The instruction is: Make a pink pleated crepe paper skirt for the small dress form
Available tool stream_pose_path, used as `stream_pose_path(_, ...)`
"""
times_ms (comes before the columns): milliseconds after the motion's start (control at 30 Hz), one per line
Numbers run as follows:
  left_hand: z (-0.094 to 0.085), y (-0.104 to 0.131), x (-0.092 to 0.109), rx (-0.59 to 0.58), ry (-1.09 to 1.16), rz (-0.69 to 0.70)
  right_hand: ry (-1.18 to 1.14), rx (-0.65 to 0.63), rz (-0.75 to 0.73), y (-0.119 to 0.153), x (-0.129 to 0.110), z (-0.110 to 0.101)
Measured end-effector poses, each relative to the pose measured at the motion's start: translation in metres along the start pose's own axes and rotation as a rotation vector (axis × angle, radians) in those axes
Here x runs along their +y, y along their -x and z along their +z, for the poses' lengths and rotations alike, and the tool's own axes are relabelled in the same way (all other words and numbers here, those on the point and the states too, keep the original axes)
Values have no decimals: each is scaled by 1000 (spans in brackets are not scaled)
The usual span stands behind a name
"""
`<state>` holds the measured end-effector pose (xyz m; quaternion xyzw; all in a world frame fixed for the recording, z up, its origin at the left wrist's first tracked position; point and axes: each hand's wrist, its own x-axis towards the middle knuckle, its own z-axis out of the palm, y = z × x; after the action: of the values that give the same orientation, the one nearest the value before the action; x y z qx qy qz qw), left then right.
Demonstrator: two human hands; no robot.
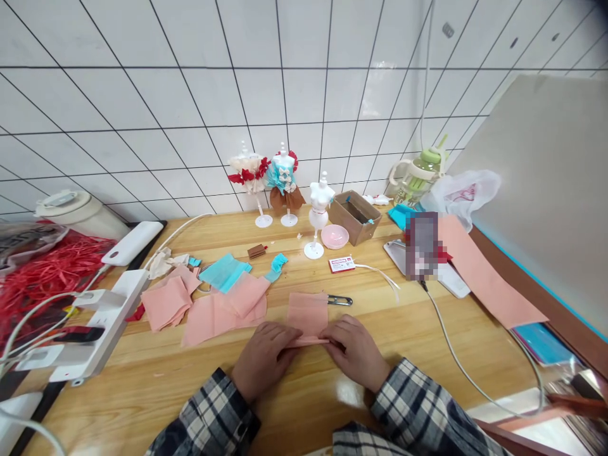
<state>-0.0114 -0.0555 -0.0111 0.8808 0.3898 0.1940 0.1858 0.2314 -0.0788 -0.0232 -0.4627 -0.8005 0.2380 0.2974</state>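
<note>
A small pink fabric piece (308,310) lies flat on the table in front of me, its near edge folded into a narrow strip. My left hand (266,354) pinches the left end of that fold, and my right hand (354,348) pinches the right end. Just beyond the fabric's upper right corner rest black thread snips (340,300). Left of my hands are more pink fabric (213,316), a blue fabric piece (225,272) and a folded pink stack (167,299).
A bare white mini mannequin (322,199) stands ahead, with two dressed ones behind it. Nearby are a pink dish (335,237), a cardboard box (356,218) and a labelled card (342,264). A power strip (102,329) sits left; a cable (456,361) crosses the right side.
</note>
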Motion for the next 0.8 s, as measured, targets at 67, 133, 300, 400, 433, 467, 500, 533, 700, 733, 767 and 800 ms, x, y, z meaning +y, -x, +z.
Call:
stream_pose_path(67, 2, 1, -3, -4, -1, 11, 24, -15, 4, 1, -1, -1)
stream_pose_path(133, 3, 2, -4, 0, -3, 20, 59, -34, 2, 2, -3, -1)
stream_pose_path(300, 1, 2, -1, 6, 11, 9, 83, -60, 38, 3, -6, -3)
stream_pose_path(400, -1, 0, 0, -2, 18, 9, 77, -65, 56, 3, -7, -4)
stream_pose_path(433, -1, 0, 0, 2, 13, 9, 76, -64, 65, 3, -7, -4)
stream_pose_path(467, -1, 0, 0, 8, 7, 12, 75, -61, 74, 3, -6, -3)
stream_pose_path(500, -1, 0, 0, 15, 1, 15, 75, -59, 82, 3, -6, -3)
stream_pose_path(533, 0, 0, 1, 20, -1, 16, 77, -60, 89, 3, -5, -2)
stream_pose_path(700, -2, -2, 3, 15, 40, -74, 133, -74, 193, -3, -8, 0)
stream_pose_path(733, -2, -4, 4, 14, 39, -123, 159, -76, 221, -6, -11, 0)
stream_pose_path(767, -2, -5, 4, 16, 32, -174, 187, -76, 246, -8, -13, 1)
stream_pose_path(800, -2, -7, 4, 17, 20, -219, 215, -73, 269, -11, -15, 1)
